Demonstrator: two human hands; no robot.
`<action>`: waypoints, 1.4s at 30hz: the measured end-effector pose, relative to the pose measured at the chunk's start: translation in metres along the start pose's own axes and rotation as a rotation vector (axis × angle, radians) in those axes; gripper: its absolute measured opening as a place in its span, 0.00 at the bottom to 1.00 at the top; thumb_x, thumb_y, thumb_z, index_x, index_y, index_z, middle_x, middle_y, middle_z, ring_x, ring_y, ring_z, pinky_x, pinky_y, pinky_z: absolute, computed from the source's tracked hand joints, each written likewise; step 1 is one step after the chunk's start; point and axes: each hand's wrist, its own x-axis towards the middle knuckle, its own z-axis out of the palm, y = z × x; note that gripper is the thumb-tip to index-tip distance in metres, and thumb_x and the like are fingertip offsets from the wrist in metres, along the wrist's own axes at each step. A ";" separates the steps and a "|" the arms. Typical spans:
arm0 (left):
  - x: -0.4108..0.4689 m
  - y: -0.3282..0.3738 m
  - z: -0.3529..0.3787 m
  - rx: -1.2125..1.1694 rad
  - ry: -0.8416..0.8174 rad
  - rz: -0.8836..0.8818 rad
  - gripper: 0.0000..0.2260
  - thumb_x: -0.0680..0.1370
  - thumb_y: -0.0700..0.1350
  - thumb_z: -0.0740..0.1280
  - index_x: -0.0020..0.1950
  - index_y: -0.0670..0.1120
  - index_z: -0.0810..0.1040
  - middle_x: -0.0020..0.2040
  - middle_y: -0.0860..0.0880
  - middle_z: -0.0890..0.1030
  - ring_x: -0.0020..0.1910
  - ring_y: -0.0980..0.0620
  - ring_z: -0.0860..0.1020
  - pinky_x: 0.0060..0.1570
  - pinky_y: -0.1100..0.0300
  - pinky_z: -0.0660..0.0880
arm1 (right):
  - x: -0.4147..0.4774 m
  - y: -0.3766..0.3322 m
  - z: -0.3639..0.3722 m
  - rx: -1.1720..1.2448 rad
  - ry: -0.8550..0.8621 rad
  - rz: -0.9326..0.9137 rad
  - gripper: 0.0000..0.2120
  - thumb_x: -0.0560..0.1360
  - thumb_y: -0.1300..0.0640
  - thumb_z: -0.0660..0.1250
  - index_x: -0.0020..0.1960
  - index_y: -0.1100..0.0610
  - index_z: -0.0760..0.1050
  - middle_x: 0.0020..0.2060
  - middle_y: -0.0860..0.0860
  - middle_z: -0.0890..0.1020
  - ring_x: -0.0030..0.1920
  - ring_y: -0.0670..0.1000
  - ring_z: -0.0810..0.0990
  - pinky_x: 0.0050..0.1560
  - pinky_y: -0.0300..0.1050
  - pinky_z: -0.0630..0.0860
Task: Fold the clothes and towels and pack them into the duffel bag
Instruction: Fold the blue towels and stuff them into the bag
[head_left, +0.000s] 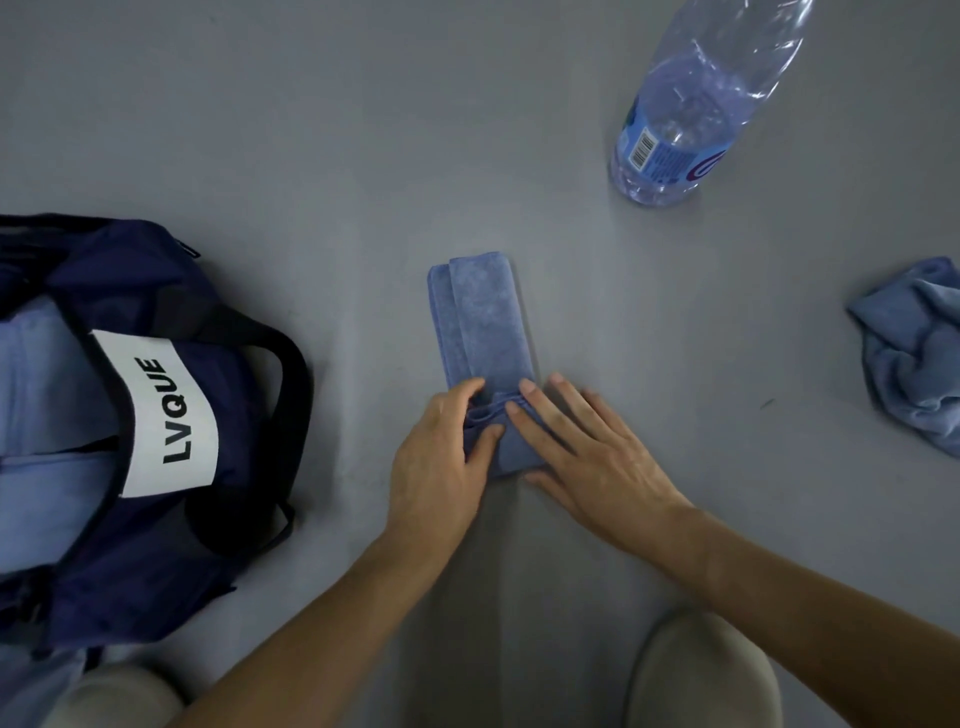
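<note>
A: First entry?
B: Towel (480, 322); blue; folded into a long narrow strip; lies flat near the middle of the grey surface (311, 130), running away from the person; a lower layer shows along its left edge; the near end is bunched into ridges under the hands.

A: The hands?
B: Left hand (441, 457); fingers and thumb curled round the bunched near end of the towel, grasping it. Right hand (587, 452); fingers straight and spread, laid flat; the fingertips press on the right part of the towel's near end, the outer fingers rest on the surface just beside it; it grasps nothing.

A: The bag?
B: Duffel bag (156, 545); navy; left of the towel and apart from it; top open; light blue fabric (41, 389) lies inside; white label (166, 410) reads LVQUE; black handle (291, 364) arches on the side nearest the towel.

A: Anything else to list?
B: Crumpled cloth (914, 358); blue, unfolded; at the right edge, partly cut off; well apart from the towel. Plastic bottle (691, 114); clear, with a blue label; stands on its base beyond the towel, to the right; its top is out of view. Two pale rounded shapes (701, 670) at the near edge, one outside each forearm; I cannot tell what they are.
</note>
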 end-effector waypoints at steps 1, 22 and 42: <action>-0.002 -0.002 0.002 0.066 0.056 0.126 0.18 0.80 0.45 0.68 0.70 0.51 0.73 0.61 0.51 0.78 0.58 0.53 0.77 0.56 0.61 0.74 | 0.001 0.001 0.002 0.001 -0.004 0.005 0.32 0.80 0.43 0.58 0.80 0.54 0.59 0.79 0.54 0.62 0.77 0.61 0.62 0.71 0.61 0.67; -0.004 -0.017 -0.009 0.185 -0.243 0.265 0.24 0.78 0.56 0.63 0.72 0.51 0.73 0.68 0.47 0.77 0.69 0.47 0.74 0.69 0.51 0.70 | 0.007 0.011 -0.018 0.306 0.094 0.007 0.21 0.77 0.44 0.66 0.64 0.56 0.78 0.68 0.53 0.76 0.64 0.57 0.75 0.64 0.52 0.75; 0.022 0.009 0.007 0.081 -0.062 -0.092 0.12 0.79 0.59 0.58 0.47 0.53 0.76 0.44 0.53 0.77 0.43 0.50 0.76 0.40 0.54 0.72 | 0.014 -0.010 -0.019 0.209 0.335 0.117 0.19 0.79 0.51 0.65 0.68 0.55 0.76 0.65 0.55 0.78 0.61 0.59 0.78 0.57 0.54 0.76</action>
